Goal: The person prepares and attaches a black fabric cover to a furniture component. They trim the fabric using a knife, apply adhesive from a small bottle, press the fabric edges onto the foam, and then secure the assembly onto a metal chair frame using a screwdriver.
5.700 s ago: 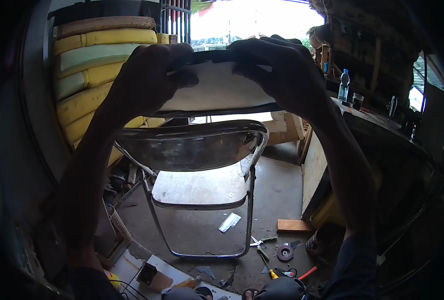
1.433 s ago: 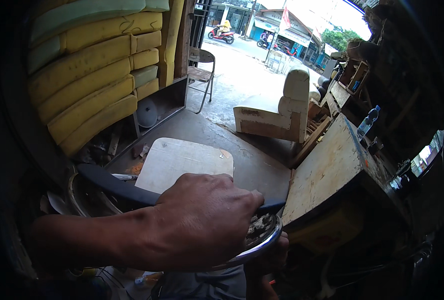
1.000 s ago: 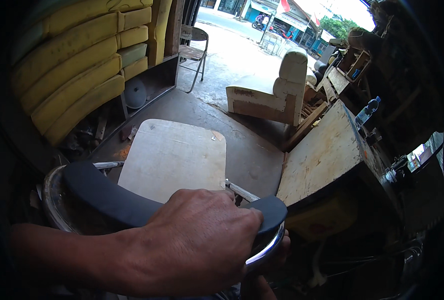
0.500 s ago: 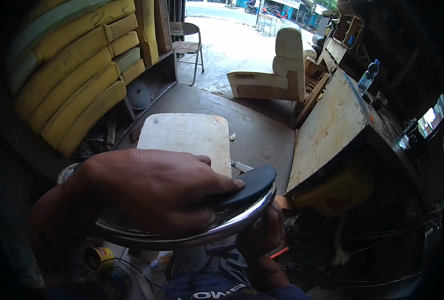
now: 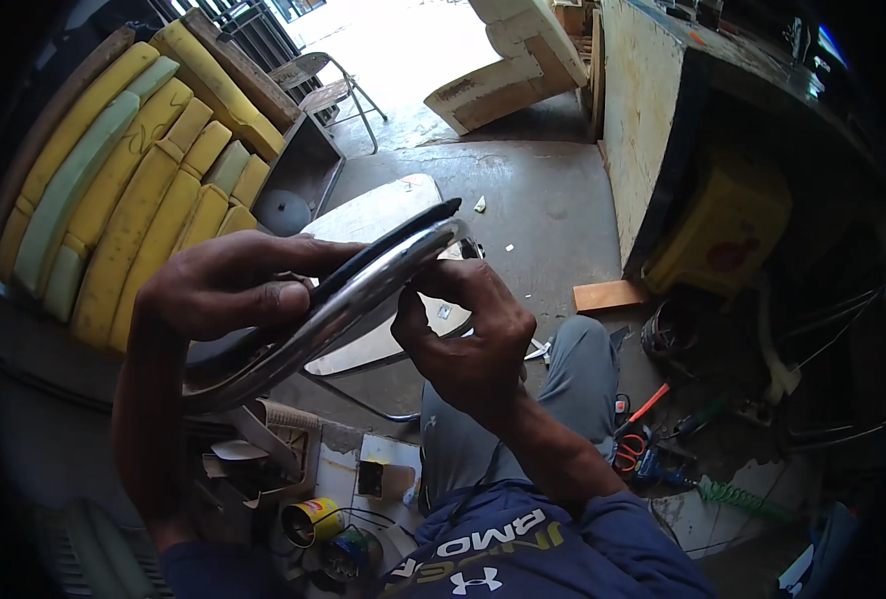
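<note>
A curved chrome tube (image 5: 308,344) is tilted up in front of me, its right end higher than its left. Along its upper side lies a dark padded piece (image 5: 388,240). My left hand (image 5: 228,285) is closed on the dark padded piece, fingers over its far side and thumb on the near side. Below the raised end, my right hand (image 5: 473,334) is pinched close against the tube's underside; whatever sits between those fingertips is hidden. Behind the tube stands a pale board seat (image 5: 373,210), partly covered by it.
Yellow foam pads (image 5: 133,190) are stacked at left, near a folding chair (image 5: 333,95). A worn cabinet (image 5: 642,110) stands right, a wood block (image 5: 610,296) by its foot. Low right lies an air tool with green coiled hose (image 5: 737,499); low left, a yellow can (image 5: 313,521).
The chrome tube has tipped from nearly level to steeply slanted, right end up. My right hand has come into plain view beneath it. My left hand has shifted its hold, and the view has turned downward.
</note>
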`<action>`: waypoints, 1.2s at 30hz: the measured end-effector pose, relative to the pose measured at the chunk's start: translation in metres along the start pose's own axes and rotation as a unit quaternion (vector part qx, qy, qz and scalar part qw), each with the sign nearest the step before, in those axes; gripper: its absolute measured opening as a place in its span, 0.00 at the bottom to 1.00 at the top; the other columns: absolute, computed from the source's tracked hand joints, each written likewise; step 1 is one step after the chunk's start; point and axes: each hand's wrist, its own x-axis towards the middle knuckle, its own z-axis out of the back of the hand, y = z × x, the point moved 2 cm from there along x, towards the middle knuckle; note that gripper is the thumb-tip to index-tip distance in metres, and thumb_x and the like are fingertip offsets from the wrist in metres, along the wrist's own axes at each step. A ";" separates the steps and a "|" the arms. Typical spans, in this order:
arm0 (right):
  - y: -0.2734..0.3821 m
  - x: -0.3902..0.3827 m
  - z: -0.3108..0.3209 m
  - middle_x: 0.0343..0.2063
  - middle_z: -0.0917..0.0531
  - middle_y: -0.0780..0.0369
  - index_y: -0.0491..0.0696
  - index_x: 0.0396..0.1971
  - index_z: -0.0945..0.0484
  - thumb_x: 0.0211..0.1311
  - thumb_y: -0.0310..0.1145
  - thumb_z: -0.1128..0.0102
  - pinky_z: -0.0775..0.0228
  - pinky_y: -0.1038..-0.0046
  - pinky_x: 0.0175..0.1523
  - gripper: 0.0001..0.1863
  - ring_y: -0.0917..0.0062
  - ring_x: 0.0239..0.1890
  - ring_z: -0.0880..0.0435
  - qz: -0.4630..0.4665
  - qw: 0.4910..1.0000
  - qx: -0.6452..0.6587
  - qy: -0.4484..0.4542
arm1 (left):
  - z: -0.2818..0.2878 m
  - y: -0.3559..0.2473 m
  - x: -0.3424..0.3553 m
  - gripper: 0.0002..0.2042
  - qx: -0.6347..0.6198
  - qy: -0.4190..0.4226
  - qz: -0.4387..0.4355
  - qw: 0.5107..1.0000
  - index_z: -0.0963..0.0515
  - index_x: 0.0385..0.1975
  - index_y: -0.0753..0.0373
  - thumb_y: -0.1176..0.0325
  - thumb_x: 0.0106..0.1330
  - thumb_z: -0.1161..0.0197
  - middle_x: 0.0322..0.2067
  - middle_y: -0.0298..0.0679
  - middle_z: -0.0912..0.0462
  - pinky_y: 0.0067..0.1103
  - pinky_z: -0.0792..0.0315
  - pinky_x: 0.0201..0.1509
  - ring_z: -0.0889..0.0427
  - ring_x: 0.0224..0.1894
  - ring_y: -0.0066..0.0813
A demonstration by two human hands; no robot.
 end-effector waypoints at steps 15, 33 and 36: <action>-0.038 -0.049 -0.007 0.40 0.14 0.60 0.40 0.42 0.21 0.62 0.16 0.35 0.22 0.74 0.58 0.09 0.80 0.47 0.14 -0.159 0.939 0.305 0.023 | -0.057 -0.029 0.018 0.42 0.191 -0.198 0.057 0.960 0.28 0.61 0.76 0.61 0.41 0.31 0.48 0.46 0.20 0.26 0.30 0.60 0.20 0.51 0.34; -0.026 -0.025 -0.007 0.38 0.11 0.56 0.41 0.44 0.14 0.58 0.22 0.29 0.17 0.71 0.47 0.13 0.72 0.41 0.09 -0.045 0.972 0.219 -0.076 | -0.068 -0.026 0.017 0.45 0.186 -0.269 0.098 0.940 0.26 0.60 0.77 0.56 0.36 0.31 0.48 0.46 0.18 0.26 0.30 0.61 0.20 0.51 0.35; -0.024 -0.021 -0.010 0.39 0.11 0.56 0.42 0.44 0.13 0.58 0.23 0.28 0.17 0.70 0.46 0.13 0.71 0.40 0.09 -0.032 0.973 0.208 -0.089 | -0.069 -0.027 0.019 0.44 0.190 -0.272 0.099 0.938 0.25 0.58 0.76 0.57 0.34 0.33 0.46 0.45 0.17 0.25 0.29 0.58 0.20 0.48 0.34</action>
